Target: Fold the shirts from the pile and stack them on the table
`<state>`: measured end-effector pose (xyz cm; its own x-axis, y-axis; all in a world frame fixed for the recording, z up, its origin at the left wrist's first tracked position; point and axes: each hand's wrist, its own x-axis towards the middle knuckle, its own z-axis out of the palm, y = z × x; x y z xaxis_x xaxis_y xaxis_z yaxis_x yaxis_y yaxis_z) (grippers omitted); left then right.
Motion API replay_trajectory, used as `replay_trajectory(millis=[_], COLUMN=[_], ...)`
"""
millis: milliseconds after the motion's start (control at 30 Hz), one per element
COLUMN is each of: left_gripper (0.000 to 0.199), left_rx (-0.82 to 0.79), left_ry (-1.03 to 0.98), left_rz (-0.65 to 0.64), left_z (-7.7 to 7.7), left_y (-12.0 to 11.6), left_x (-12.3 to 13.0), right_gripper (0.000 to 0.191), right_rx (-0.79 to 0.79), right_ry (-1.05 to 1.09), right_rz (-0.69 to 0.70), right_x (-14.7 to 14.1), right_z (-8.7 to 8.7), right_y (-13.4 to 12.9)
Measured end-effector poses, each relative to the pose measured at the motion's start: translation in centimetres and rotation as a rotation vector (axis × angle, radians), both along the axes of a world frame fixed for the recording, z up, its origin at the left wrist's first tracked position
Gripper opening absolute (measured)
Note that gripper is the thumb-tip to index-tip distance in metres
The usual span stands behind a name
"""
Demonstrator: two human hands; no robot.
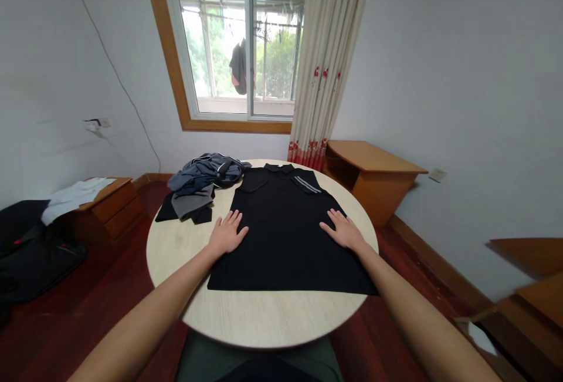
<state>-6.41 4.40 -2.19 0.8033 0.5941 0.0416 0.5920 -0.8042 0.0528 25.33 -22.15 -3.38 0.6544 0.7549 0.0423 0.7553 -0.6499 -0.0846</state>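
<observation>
A black polo shirt [281, 241] lies spread flat on the round pale table [264, 320], its collar toward the window and its hem toward me. Both short sleeves are folded inward over the chest, and the one on the right shows two pale stripes. My left hand [227, 233] rests palm down with fingers spread on the shirt's left edge. On the opposite edge lies my right hand [342, 229], also flat with its fingers apart. The shirt's lower right corner reaches past the table's rim.
A heap of crumpled grey and dark clothes [204, 176] sits at the table's back left. Behind the table are a window and a patterned curtain [328, 65]. A wooden desk [373, 165] stands at the right, a low drawer cabinet [114, 209] at the left beside a black bag [39, 259].
</observation>
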Motion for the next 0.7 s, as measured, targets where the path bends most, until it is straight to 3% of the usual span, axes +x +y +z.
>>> replay_trajectory(millis=[67,133,233,333,400,500,600,700], left_gripper=[0.064,0.062,0.061,0.06,0.062,0.065,0.065,0.065], left_rx=[0.031,0.049,0.005,-0.056,-0.078,-0.081,-0.046,0.01], left_ry=[0.023,0.02,-0.022,-0.043,-0.056,-0.048,-0.016,-0.007], left_rz=[0.027,-0.031,-0.215,-0.299,-0.302,-0.238,-0.093,0.062], left_z=[0.6,1.1,1.4,0.8,0.2,-0.4,-0.3,0.2], left_y=[-0.9,-2.6,-6.0,-8.0,-7.5,-4.5,-1.5,-0.5], left_x=[0.7,2.2,4.9,6.1,5.5,3.0,0.0,-1.9], right_gripper=[0.077,0.071,0.068,0.069,0.07,0.072,0.072,0.073], right_rx=[-0.042,-0.072,0.008,0.055,0.056,0.058,0.038,0.037], right_ry=[0.008,0.008,0.053,0.136,0.141,0.106,0.074,0.045], right_rz=[-0.023,-0.006,0.145,0.28,0.305,0.219,0.1,0.05], right_x=[-0.9,-2.9,-7.2,-10.7,-11.1,-8.9,-5.6,-3.8], right_z=[0.9,2.0,3.0,2.7,1.9,1.0,0.6,0.4], right_y=[0.7,2.2,5.3,7.0,6.7,4.4,2.0,0.8])
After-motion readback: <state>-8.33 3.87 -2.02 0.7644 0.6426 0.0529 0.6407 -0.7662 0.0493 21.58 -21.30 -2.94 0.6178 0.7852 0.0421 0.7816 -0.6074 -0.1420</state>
